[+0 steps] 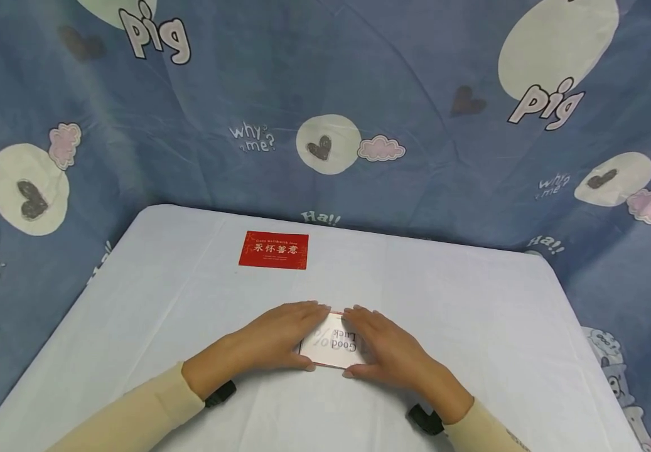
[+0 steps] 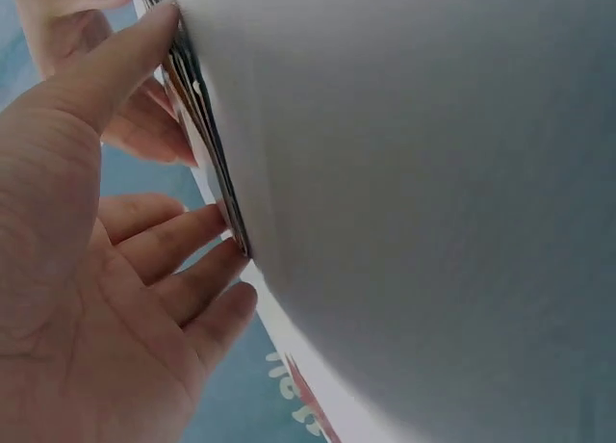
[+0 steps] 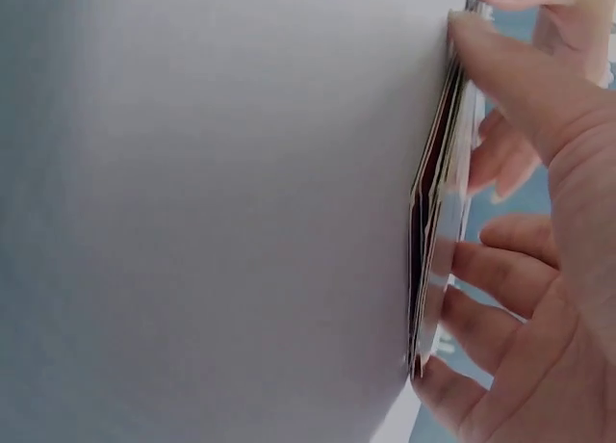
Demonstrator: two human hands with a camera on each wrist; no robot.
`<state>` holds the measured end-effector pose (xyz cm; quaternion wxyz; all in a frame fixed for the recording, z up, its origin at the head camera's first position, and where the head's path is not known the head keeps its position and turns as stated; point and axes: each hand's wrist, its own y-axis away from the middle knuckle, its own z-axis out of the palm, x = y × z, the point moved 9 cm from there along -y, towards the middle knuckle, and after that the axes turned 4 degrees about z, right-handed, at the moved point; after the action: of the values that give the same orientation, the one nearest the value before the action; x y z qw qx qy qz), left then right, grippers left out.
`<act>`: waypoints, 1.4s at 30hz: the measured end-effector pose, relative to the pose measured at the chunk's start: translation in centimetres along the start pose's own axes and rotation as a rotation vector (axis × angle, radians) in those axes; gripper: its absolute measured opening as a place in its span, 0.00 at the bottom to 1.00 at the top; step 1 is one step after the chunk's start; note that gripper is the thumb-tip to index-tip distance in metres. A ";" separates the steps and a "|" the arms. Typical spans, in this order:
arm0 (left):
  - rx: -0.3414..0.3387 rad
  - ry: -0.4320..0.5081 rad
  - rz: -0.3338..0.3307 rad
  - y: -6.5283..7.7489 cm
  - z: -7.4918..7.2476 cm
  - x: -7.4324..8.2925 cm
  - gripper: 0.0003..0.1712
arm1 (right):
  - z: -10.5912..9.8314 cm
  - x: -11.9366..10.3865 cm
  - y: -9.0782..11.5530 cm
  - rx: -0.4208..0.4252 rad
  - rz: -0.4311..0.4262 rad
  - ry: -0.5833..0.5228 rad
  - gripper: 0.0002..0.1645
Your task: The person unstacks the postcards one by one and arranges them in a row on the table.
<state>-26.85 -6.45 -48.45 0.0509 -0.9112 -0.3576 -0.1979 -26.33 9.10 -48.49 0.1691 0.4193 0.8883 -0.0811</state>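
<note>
A small stack of cards (image 1: 336, 351) lies on the white table, its white top card printed "Good Luck" upside down to this view. My left hand (image 1: 280, 336) grips the stack's left end, thumb at the near edge and fingers along the far side. At the other end my right hand (image 1: 395, 351) holds it the same way, covering part of the print. Both wrist views show the layered edges of the stack (image 2: 200, 116), with slight gaps between the layers (image 3: 428, 202) near the right hand.
A red card (image 1: 274, 263) with pale lettering lies flat farther back on the white-covered table (image 1: 444, 301), left of centre. Behind the table hangs a blue patterned cloth (image 1: 218, 182), which also runs along both sides.
</note>
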 end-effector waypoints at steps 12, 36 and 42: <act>-0.016 -0.066 -0.013 0.0 0.4 0.4 0.52 | 0.6 -0.1 0.2 -0.023 0.019 0.014 0.53; 0.024 -0.069 0.004 -0.2 -0.1 0.7 0.52 | -0.7 -1.1 -0.2 0.047 0.112 0.087 0.56; 0.015 -0.066 0.001 -0.2 -0.1 0.7 0.52 | -0.9 -0.8 -0.9 0.010 0.137 0.045 0.58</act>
<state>-26.51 -5.90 -48.04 0.0463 -0.9170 -0.3601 -0.1650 -26.75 8.25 -47.33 0.1520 0.4817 0.8606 -0.0645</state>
